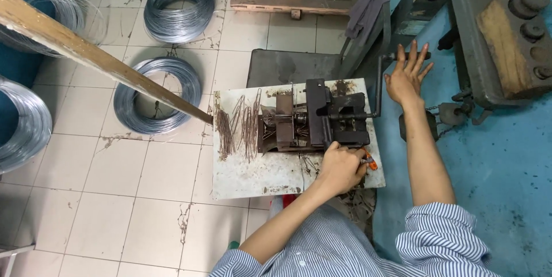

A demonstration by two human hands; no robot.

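Steel jig (313, 117), dark and rust-stained, bolted near the far edge of a white plate (253, 170) that serves as a small bench. Left hand (340, 168) lies on the plate just in front of the jig, fingers curled shut around an orange-handled tool (370, 162), only the tip of whose handle shows past the knuckles. Right hand (407, 73) is stretched out beyond the plate, fingers spread and straight, palm over the upper end of the crank (380, 84); whether it presses the handle or only rests above it cannot be told, but the fingers are not closed on anything. The crank rises from the jig's right side as a thin dark rod. Cut wires (238, 124), brownish and roughly parallel, lie in loose bunches on the plate left of the jig, a few reaching into it. A wooden bar (98, 58) slants down from the upper left, its end meeting the plate's left edge. Wire coils (158, 96), bright grey, lie on the tiled floor to the left. Right of the plate stands a grey-green machine (489, 41) on a blue floor. Both sleeves are blue-striped and rolled up.
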